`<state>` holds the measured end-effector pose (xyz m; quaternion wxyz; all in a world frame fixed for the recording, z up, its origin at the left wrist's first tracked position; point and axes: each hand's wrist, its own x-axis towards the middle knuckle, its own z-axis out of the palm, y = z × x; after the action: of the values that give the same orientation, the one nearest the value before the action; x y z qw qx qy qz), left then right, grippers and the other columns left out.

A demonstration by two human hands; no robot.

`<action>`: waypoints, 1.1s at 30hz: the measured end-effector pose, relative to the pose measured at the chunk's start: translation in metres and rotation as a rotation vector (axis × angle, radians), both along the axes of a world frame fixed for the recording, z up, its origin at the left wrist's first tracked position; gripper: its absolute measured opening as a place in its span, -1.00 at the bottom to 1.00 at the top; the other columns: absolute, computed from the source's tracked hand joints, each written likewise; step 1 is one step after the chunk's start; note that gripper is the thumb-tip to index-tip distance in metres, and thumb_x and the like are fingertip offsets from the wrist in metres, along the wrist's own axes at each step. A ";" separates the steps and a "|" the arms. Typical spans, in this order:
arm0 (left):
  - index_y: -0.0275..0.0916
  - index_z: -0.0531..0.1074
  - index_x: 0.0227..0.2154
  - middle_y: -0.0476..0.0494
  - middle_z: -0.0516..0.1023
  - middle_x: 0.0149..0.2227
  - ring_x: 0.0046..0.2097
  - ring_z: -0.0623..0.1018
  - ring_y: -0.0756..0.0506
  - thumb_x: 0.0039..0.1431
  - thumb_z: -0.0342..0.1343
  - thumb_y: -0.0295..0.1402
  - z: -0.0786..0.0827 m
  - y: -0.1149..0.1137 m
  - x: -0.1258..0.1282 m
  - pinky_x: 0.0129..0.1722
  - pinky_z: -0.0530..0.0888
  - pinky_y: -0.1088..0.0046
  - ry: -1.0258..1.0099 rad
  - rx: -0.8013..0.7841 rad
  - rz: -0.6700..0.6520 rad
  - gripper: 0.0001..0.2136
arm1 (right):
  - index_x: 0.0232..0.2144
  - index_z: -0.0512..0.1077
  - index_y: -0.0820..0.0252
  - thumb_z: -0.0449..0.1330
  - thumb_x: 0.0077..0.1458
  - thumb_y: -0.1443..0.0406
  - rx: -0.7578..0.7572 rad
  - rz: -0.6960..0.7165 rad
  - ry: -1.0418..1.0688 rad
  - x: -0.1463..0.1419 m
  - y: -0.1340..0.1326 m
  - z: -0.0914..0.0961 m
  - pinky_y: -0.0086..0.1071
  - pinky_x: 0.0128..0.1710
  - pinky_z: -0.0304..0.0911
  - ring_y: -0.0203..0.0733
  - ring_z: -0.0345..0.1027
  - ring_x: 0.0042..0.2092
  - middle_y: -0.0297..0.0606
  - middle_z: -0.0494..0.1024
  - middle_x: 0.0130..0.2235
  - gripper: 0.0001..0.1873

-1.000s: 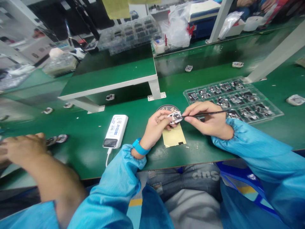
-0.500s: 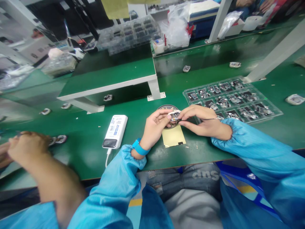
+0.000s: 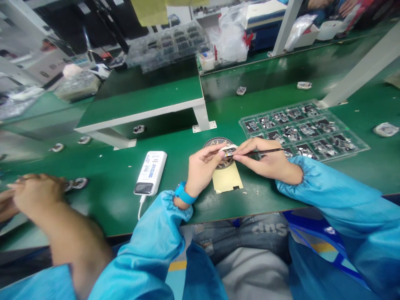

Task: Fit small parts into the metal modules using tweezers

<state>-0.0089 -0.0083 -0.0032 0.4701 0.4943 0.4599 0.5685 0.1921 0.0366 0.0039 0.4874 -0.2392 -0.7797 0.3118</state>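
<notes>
At lower centre of the frame, a person's left hand point(image 3: 203, 169) pinches a small white-edged electronic part point(image 3: 229, 151) above a round mesh disc point(image 3: 213, 143). The right hand point(image 3: 265, 160) closes around a slim dark pick point(image 3: 262, 153), perhaps tweezers, its tip at the part. A slip could flick the part onto the green bench point(image 3: 109, 200).
</notes>
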 end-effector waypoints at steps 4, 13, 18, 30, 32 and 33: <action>-0.21 0.63 -0.11 -0.19 0.68 -0.10 -0.13 0.68 -0.15 0.11 0.35 -0.26 -0.001 -0.001 0.001 -0.04 0.64 0.20 -0.014 0.001 0.036 -0.71 | -0.35 0.54 0.14 0.42 0.04 0.26 -0.062 -0.146 -0.009 -0.003 -0.005 -0.001 -0.25 -0.25 0.48 -0.14 0.55 -0.29 -0.25 0.65 -0.32 -0.86; -0.23 0.59 -0.09 -0.21 0.67 -0.11 -0.18 0.67 -0.10 0.13 0.33 -0.26 0.000 0.001 -0.004 -0.14 0.62 0.34 -0.012 0.005 0.116 -0.70 | -0.45 0.39 0.16 0.21 0.25 0.05 -0.402 0.068 0.095 -0.001 0.000 0.018 -0.28 -0.40 0.42 -0.17 0.50 -0.41 -0.23 0.60 -0.43 -0.65; -0.23 0.52 0.07 -0.16 0.65 -0.20 -0.35 0.61 -0.01 0.17 0.26 -0.31 0.005 0.003 -0.007 -0.37 0.51 0.52 -0.175 -0.142 0.055 -0.61 | -0.35 0.47 0.16 0.04 0.33 0.00 -0.185 -0.291 -0.232 0.053 0.044 0.046 -0.31 -0.38 0.28 -0.21 0.37 -0.44 -0.25 0.55 -0.44 -0.58; -0.33 0.59 -0.18 -0.16 0.59 -0.23 -0.31 0.53 0.02 0.02 0.22 -0.45 0.012 0.002 -0.006 -0.39 0.45 0.59 -0.444 -0.332 -0.065 -0.74 | -0.02 0.57 0.05 0.28 0.03 -0.01 -0.260 -0.597 -1.360 0.088 0.070 0.030 -0.20 -0.28 0.27 0.12 0.50 -0.15 -0.06 0.63 -0.09 -0.50; -0.33 0.59 -0.19 -0.16 0.59 -0.23 -0.31 0.53 0.01 0.03 0.21 -0.45 0.010 0.002 -0.006 -0.42 0.44 0.60 -0.443 -0.317 -0.077 -0.75 | -0.04 0.57 0.10 0.28 0.01 -0.04 -0.266 -0.626 -1.380 0.088 0.069 0.028 -0.19 -0.28 0.27 0.14 0.49 -0.15 -0.03 0.63 -0.10 -0.47; -0.32 0.59 -0.19 -0.16 0.59 -0.22 -0.30 0.54 0.01 0.03 0.21 -0.45 0.009 0.003 -0.007 -0.42 0.43 0.60 -0.438 -0.308 -0.082 -0.76 | -0.08 0.57 0.12 0.29 0.00 -0.04 -0.271 -0.626 -1.379 0.090 0.071 0.026 -0.19 -0.29 0.27 0.13 0.49 -0.16 -0.04 0.63 -0.12 -0.48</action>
<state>-0.0155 -0.0058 0.0059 0.6504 0.3006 0.4081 0.5658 0.2821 0.1072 0.0298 -0.0769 -0.6467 -0.7581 0.0325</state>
